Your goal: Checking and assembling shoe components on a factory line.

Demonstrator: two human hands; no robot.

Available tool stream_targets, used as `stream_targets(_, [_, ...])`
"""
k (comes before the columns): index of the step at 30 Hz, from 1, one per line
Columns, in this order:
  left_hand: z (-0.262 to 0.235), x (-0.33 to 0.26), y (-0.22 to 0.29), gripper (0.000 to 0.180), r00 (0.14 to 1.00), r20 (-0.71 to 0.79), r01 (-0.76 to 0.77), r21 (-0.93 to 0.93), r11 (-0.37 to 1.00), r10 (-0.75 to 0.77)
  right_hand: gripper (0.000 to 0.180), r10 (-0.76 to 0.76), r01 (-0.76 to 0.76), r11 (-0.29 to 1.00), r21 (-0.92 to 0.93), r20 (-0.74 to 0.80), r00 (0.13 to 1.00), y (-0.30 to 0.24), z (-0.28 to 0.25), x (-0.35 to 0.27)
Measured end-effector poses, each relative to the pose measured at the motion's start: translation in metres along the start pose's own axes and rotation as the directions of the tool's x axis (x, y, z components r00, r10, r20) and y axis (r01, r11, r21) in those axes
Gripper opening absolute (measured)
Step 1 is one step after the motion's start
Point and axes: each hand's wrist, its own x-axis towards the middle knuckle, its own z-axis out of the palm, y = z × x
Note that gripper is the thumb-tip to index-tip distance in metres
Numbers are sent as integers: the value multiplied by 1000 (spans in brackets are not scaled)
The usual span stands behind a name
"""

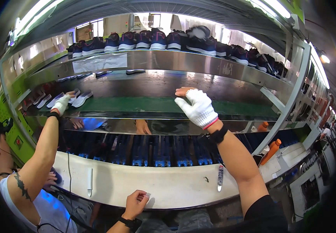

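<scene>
A: Where is the right hand (197,106)?

B: Up at the front edge of the steel shelf (164,115). The white glove lies on it with fingers spread and grips nothing. The green belt (156,104) just behind it is bare there, so I think the hand only rests.

A: And the left hand (137,202)?

B: Bare and curled into a loose fist at the near rim of the table (164,188). I see nothing in it.

A: Is the other glove also this person's?

B: No, a co-worker's hand (62,103) touches a pale sole (81,98) on the belt. Soles lie flat, perhaps for easy reach.
</scene>
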Motion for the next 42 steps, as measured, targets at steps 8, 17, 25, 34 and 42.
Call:
stream_targets(8, [-65,95,5,25,993,82,-107,359,927,83,85,260,-208,905,-370,95,961,41,85,11])
stream_targets(17, [-193,286,-47,92,918,-310,228,923,309,249,98,-268,116,927,-356,-412,871,26,69,15])
stream_targets(25, [-203,298,-96,93,890,-434,455,863,219,-137,96,-300,163,913,-374,-344,890,18,85,20])
stream_targets(34, [-126,222,19,66,992,-125,55,586,809,22,74,-99,105,994,-16,239,966,28,80,19])
stream_targets(42, [-66,38,18,45,995,92,-52,152,987,38,90,195,-226,974,4,486,852,12,90,38])
